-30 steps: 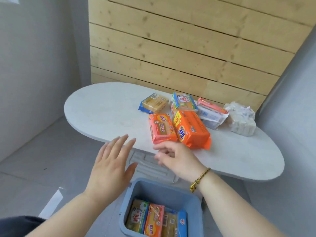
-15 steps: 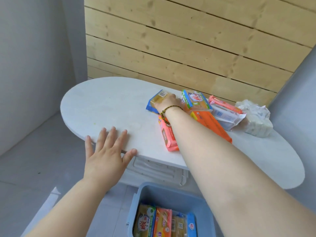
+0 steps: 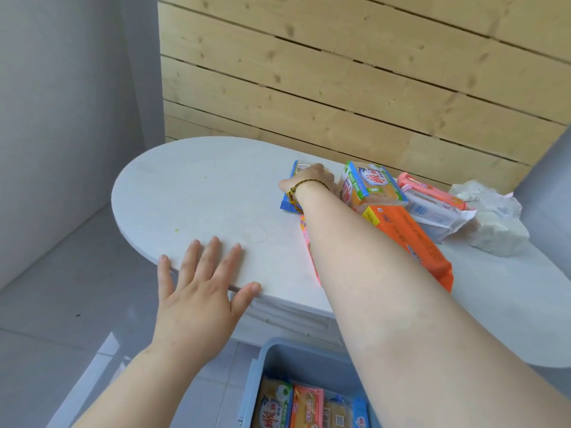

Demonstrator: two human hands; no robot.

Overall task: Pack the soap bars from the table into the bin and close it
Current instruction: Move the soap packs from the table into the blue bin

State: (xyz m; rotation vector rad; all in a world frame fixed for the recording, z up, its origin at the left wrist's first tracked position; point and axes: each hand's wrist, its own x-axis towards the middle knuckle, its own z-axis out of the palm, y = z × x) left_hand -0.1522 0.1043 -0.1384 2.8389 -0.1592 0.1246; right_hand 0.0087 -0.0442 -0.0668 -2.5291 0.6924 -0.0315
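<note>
Right hand [image 3: 310, 180] sits on top of a shiny blue-edged soap pack [image 3: 291, 188] at mid-frame, fingers curled over it (a firm grip cannot be told). Left hand [image 3: 197, 291] lies flat and spread on the smooth white oval table [image 3: 200, 193]. More crinkly soap packs [image 3: 411, 239] lie right of the arm. Lower down, the open blue plastic bin [image 3: 296, 356] holds packs.

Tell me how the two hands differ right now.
The left hand lies flat with fingers spread on the near edge of the table, holding nothing; the right hand reaches far across and rests on the blue-edged soap pack. The right wrist wears a braided bracelet; the left wrist is bare. Both are bare hands on the same tabletop.
</note>
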